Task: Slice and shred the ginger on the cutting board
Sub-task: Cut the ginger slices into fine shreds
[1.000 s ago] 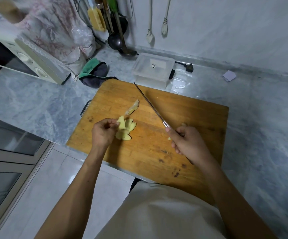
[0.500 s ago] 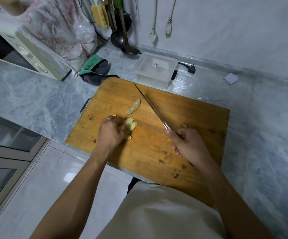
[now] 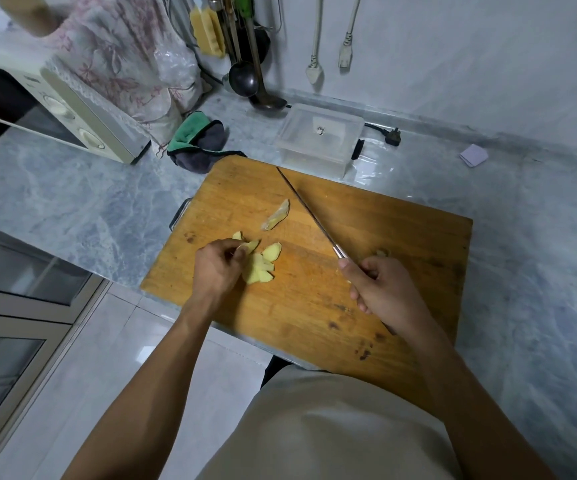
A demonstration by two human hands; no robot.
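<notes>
Nearest, at 6 o'clock, the person's pale shirt (image 3: 332, 431) fills the bottom of the view, with both forearms reaching up onto the wooden cutting board (image 3: 366, 237), which lies on the grey marble counter (image 3: 539, 254) with its near edge over the counter's lip.

At about 4 o'clock from the board's middle, the right hand (image 3: 380, 289) is curled around the handle of a knife (image 3: 309, 216); the thin blade runs away toward 11 o'clock, its tip near the board's far edge. I cannot tell whether the edge touches the wood.

At 9 o'clock on the board, the left hand (image 3: 216, 268) has its fingers bent, pinching a pale yellow slice at the edge of a small heap of ginger slices (image 3: 259, 268) that overlap one another just to its right. A separate ginger piece (image 3: 276, 214) lies farther off at 11 o'clock, left of the blade and apart from it.

Beyond the board, at 12 o'clock, stands a clear plastic box (image 3: 318, 140). At 10 o'clock lies a green and grey cloth (image 3: 199, 142), and farther left a cream microwave (image 3: 72, 112) under a floral cover. A ladle (image 3: 244, 77) hangs against the wall.
</notes>
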